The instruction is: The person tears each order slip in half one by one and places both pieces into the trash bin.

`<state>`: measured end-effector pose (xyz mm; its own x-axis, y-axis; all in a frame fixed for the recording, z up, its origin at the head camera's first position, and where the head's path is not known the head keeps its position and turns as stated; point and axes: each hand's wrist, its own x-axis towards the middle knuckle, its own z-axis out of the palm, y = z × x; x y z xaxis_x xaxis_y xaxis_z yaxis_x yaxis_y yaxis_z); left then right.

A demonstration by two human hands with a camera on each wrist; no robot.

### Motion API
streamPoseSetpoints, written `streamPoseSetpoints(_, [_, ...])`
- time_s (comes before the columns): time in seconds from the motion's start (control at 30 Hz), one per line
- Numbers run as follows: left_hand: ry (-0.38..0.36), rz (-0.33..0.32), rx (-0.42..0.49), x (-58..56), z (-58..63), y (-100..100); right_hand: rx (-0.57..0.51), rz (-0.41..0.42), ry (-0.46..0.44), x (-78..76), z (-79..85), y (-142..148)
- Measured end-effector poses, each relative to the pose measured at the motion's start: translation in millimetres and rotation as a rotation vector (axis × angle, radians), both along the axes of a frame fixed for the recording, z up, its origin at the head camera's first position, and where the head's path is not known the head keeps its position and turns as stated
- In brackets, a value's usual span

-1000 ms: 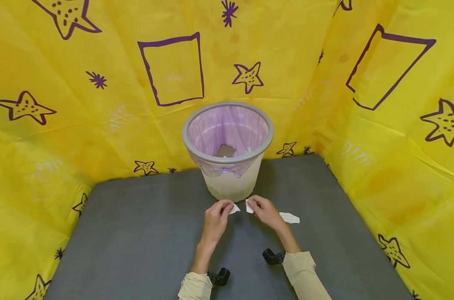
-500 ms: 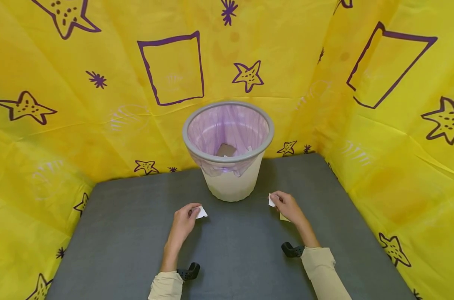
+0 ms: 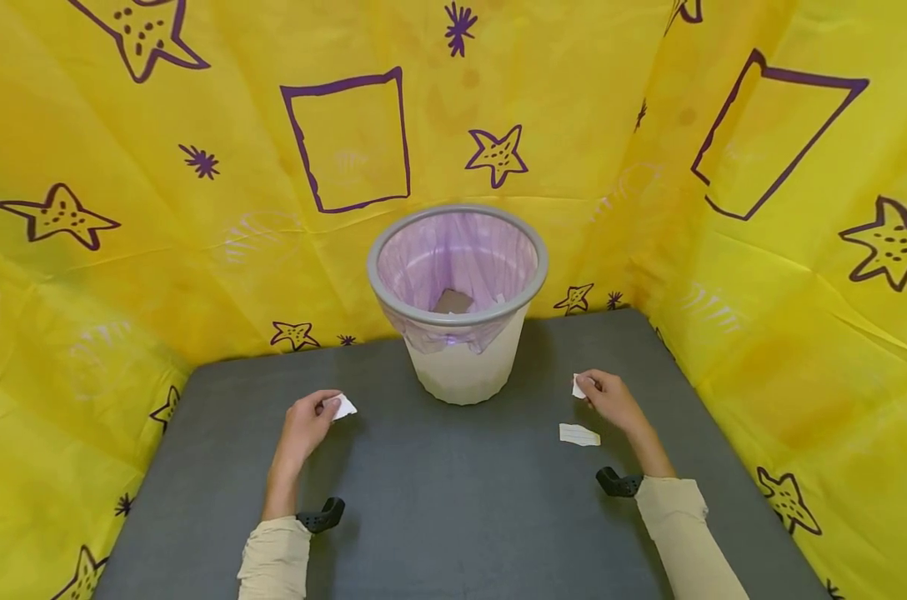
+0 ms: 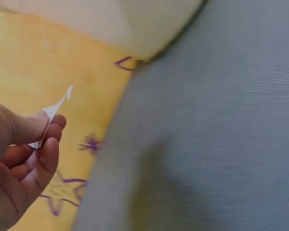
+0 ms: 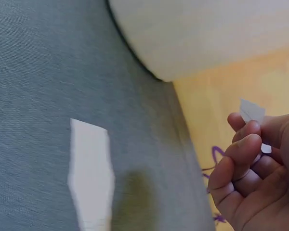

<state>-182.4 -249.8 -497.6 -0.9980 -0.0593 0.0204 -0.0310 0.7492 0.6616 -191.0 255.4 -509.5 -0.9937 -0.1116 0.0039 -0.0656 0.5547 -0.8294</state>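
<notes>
My left hand (image 3: 306, 423) pinches a small torn piece of white paper (image 3: 344, 407) between thumb and fingers, raised over the left part of the table. The left wrist view shows this paper (image 4: 54, 113) edge-on, with a ragged end. On the other side, my right hand (image 3: 609, 398) pinches another small scrap of paper (image 3: 578, 387); its corner (image 5: 252, 111) sticks out past the fingertips in the right wrist view. A longer strip of lined paper (image 3: 579, 435) lies flat on the table just below the right hand.
A pale waste bin (image 3: 464, 371) with a grey rim and a purple liner stands at the back middle of the dark grey table (image 3: 438, 500). Inside lie a brown piece (image 3: 453, 302) and white bits. Yellow patterned cloth (image 3: 221, 208) encloses the back and sides.
Both hands have moved apart from near the bin's front, left hand to the left and right hand to the right, each keeping its scrap. The paper strip on the table is now fully uncovered.
</notes>
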Motion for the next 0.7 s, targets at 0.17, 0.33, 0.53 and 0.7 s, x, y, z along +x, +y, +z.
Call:
streamPoseSetpoints(0.17, [0.062, -0.010, -0.008, -15.4, 42.3, -16, -0.028, 0.012, 0.030, -14.9, 38.4, 5])
streamPoseSetpoints(0.33, [0.084, -0.026, 0.103, -25.1, 80.1, -21, -0.056, 0.011, 0.033, -26.7, 75.0, 6])
streamPoseSetpoints(0.53, [0.065, -0.060, 0.244, -37.2, 118.5, -30, -0.050, 0.035, 0.039, -38.1, 102.8, 2])
streamPoseSetpoints(0.7, [0.115, -0.089, 0.258, -47.1, 159.3, -27, -0.145, 0.015, 0.112, -46.2, 141.0, -4])
